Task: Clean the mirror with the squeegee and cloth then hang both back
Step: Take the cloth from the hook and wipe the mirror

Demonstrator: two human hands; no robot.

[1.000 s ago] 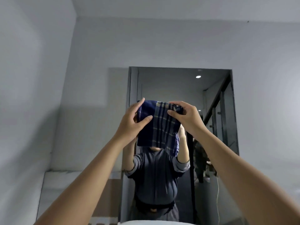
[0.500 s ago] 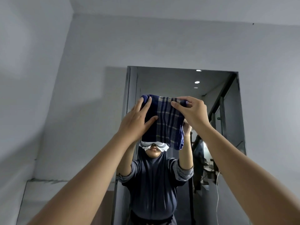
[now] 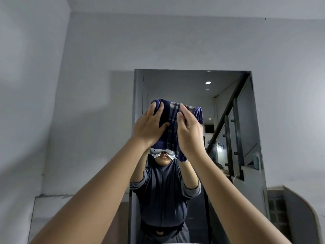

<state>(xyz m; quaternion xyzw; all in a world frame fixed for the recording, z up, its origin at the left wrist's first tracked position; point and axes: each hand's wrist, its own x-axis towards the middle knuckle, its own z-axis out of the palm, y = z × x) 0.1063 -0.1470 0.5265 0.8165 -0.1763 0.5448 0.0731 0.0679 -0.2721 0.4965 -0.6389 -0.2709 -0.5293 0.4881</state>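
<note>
A tall frameless mirror (image 3: 246, 120) hangs on the grey wall straight ahead. A folded dark blue checked cloth (image 3: 171, 124) is held up in front of its upper middle. My left hand (image 3: 149, 126) grips the cloth's left side, fingers over its top fold. My right hand (image 3: 189, 132) holds the right side, palm across the cloth's front. Both arms reach up and forward. The mirror reflects a person in a grey shirt with arms raised. No squeegee is in view.
Grey walls surround the mirror; a side wall stands close on the left (image 3: 26, 103). A ledge (image 3: 52, 199) runs low on the left. A curved dark edge (image 3: 299, 199) shows at lower right. The mirror reflects a stair railing and ceiling lights.
My right hand has slid left across the cloth toward my left hand, bunching the cloth narrower. The view has shifted, so the mirror appears more centred.
</note>
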